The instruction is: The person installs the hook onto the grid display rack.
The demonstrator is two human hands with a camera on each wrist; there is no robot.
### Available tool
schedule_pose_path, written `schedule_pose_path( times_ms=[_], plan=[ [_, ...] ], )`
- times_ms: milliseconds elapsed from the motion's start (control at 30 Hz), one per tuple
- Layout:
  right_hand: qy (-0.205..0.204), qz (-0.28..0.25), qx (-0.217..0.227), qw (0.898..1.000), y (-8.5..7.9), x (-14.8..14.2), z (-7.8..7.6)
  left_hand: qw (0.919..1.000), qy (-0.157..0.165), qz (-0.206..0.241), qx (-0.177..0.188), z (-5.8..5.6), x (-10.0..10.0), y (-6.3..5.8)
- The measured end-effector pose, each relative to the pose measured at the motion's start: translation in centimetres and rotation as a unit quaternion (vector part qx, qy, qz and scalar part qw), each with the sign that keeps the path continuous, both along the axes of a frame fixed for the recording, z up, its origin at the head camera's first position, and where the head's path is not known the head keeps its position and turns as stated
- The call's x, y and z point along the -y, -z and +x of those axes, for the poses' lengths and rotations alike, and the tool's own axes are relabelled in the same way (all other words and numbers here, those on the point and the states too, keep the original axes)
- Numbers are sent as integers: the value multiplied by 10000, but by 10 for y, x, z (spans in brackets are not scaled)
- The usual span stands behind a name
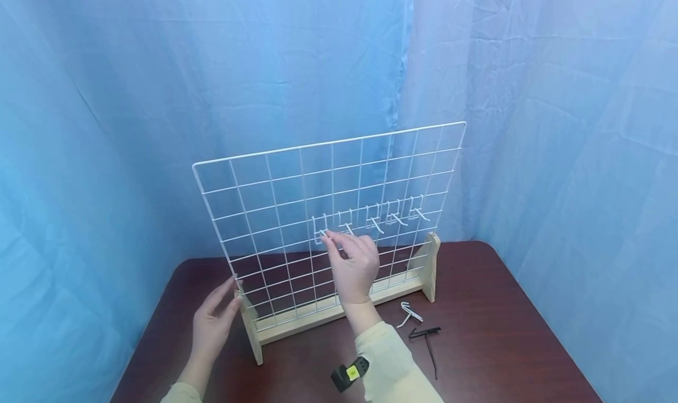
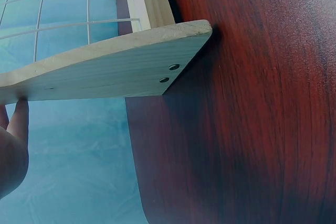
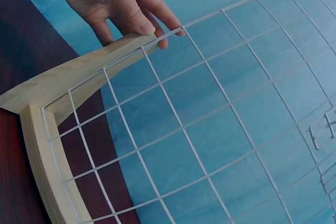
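A white wire grid panel (image 1: 332,143) stands in a wooden base (image 1: 307,320) on the table. My right hand (image 1: 357,267) pinches a white hook (image 1: 316,236) at the left end of a row on the grid. Several more white hooks (image 1: 375,224) hang to its right, one partly behind the hand. At the panel's left edge, my left hand (image 1: 212,323) grips the top of the wooden side piece (image 2: 105,69). In the right wrist view its thumb lies on the wood, with fingers reaching behind the wire. The right hand itself is outside that view.
On the dark red-brown table (image 1: 508,332), a loose white hook (image 1: 410,314) and a black hook (image 1: 430,347) lie right of my right forearm. A black strap with a yellow tag (image 1: 352,372) is at my right wrist. Blue curtains (image 1: 265,67) surround the table.
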State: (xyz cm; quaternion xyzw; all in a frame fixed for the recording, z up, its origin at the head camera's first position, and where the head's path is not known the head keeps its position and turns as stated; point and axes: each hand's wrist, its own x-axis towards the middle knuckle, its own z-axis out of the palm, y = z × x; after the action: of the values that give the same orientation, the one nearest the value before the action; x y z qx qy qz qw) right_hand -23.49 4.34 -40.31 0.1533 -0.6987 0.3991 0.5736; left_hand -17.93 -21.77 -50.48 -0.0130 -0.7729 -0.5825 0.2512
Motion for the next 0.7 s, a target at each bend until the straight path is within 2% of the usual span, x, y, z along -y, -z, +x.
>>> schedule_pose_path(
  times_ms=[333, 700],
  plan=[
    [-18, 53, 63, 10000, 17, -2, 1, 9999, 28, 101, 9, 0, 0, 1],
    [-219, 9, 80, 9997, 35, -5, 5, 10000, -7, 78, 38, 0, 0, 1]
  ],
)
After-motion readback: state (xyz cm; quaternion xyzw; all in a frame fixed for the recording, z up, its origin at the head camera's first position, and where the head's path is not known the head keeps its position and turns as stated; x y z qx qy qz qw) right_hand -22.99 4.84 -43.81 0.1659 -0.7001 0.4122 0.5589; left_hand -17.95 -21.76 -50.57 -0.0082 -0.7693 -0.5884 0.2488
